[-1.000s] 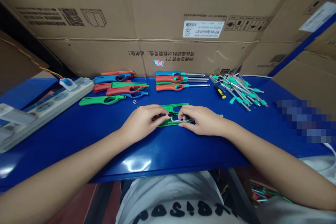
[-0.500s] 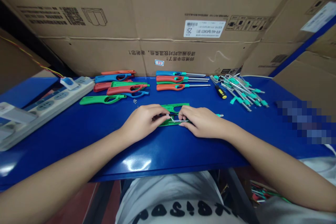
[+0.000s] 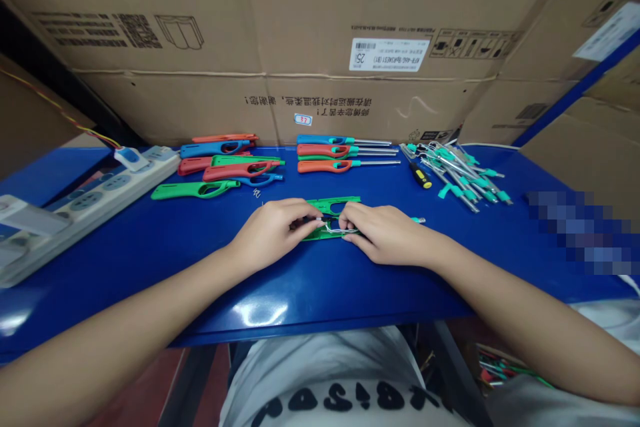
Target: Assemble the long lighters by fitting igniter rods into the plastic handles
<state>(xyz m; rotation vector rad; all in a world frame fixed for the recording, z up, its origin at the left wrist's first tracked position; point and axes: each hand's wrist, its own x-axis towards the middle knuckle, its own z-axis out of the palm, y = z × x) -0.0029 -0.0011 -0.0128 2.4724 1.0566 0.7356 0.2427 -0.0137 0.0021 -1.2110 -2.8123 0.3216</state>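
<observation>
Two green lighter handle halves lie at the middle of the blue table: the far half (image 3: 334, 203) and the near half (image 3: 316, 235), which my hands partly cover. Between them run thin white wires (image 3: 334, 230). My left hand (image 3: 267, 233) pinches a small white piece at the wires' left end, too small to name. With fingers bent, my right hand (image 3: 383, 230) closes over the wires and the handle's right end. Past its knuckles shows the teal and silver tip (image 3: 420, 219) of a lighter tube; the rest is hidden beneath the hand.
Coloured lighter handles (image 3: 243, 170) lie at the back left, beside a white power strip (image 3: 100, 197). Several lighters with tubes (image 3: 325, 165) are lined up at the back. Right of them are a tube pile (image 3: 465, 177) and a yellow-black screwdriver (image 3: 420, 175). A cardboard wall (image 3: 200, 103) stands behind.
Almost nothing differs. The fingers of my right hand have shifted very slightly over the wires; my left hand keeps its place.
</observation>
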